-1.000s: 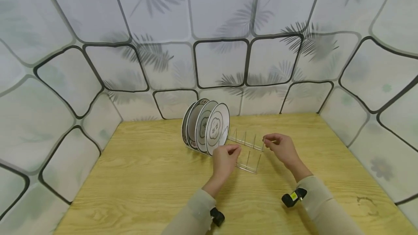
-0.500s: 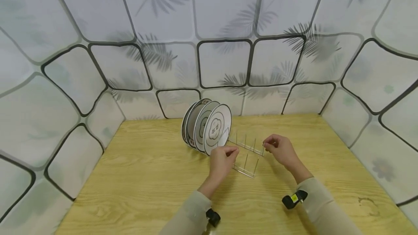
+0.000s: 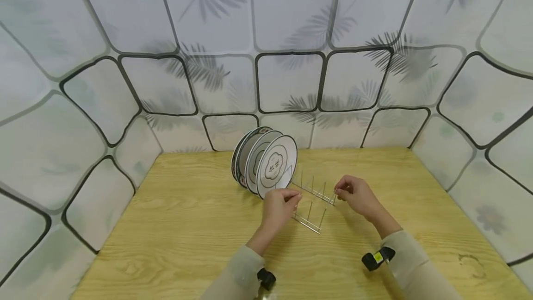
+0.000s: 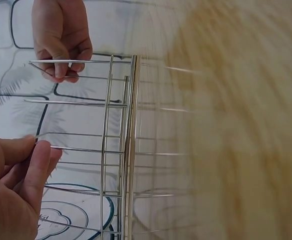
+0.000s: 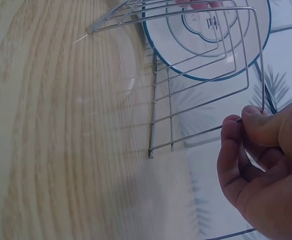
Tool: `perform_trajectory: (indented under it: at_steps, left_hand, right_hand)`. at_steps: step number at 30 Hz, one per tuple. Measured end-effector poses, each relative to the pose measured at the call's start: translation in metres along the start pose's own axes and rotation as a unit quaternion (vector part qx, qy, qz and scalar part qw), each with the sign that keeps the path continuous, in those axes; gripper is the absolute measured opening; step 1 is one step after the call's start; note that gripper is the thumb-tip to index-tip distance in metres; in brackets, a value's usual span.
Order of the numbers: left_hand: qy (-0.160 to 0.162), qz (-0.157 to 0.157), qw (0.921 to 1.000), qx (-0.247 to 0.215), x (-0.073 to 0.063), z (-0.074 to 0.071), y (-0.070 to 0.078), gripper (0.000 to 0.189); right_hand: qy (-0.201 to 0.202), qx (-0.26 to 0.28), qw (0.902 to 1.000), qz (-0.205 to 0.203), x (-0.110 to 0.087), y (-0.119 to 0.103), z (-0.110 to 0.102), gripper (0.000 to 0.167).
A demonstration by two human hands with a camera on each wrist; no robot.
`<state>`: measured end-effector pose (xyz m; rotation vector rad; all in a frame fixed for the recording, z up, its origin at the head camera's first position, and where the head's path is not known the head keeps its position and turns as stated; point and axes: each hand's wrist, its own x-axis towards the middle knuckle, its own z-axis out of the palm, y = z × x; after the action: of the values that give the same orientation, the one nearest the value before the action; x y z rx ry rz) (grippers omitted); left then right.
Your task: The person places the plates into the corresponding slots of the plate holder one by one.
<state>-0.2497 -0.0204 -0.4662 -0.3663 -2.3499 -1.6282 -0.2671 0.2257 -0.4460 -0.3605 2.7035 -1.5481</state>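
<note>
A silvery wire plate rack [image 3: 313, 193] stands on the table with several round, dark-rimmed plates [image 3: 274, 165] upright in its left end. The foremost plate shows a flower pattern in its middle. My left hand [image 3: 278, 207] pinches an upright wire on the near side, just in front of the plates; thumb and finger meet at the wire tip in the left wrist view. With thumb and fingertips, my right hand [image 5: 271, 155] pinches the top corner of the end wire loop. The wire slots between the hands carry no plates.
The wood-grain table [image 3: 175, 226] runs up to a pale patterned sheet [image 3: 291, 82] that closes in the back and both sides. A dark curved mark [image 3: 472, 265] lies at the table's front right. Each wrist wears a small black device [image 3: 378, 258].
The rack has turned, its right end swinging toward me, and the plates show more of their faces. Both hands have kept their pinch and moved with it, slightly nearer.
</note>
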Motion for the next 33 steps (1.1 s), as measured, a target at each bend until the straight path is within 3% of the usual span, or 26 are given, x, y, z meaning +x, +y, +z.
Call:
perform_trajectory:
  at_steps: [7, 21, 25, 33]
  left_hand:
    - [-0.01, -0.02, 0.9997, -0.009, 0.001, -0.002, 0.0, 0.005]
    - [-0.018, -0.013, 0.9996, 0.014, 0.0, -0.008, -0.002, 0.002]
    - [-0.012, -0.004, 0.9996, 0.024, 0.001, -0.011, -0.002, 0.005]
    - [0.0, -0.039, 0.9989, 0.028, 0.004, -0.021, -0.005, 0.006]
  right_hand:
    - [-0.028, 0.007, 0.9996, -0.007, -0.002, 0.002, -0.002, 0.006]
    - [-0.094, 0.032, 0.9938, -0.05, -0.005, 0.007, -0.006, 0.008]
    - [-0.124, 0.045, 0.989, -0.067, -0.008, 0.007, -0.007, 0.006]
    - [-0.193, 0.077, 0.9721, -0.109, -0.009, 0.008, -0.002, 0.004]
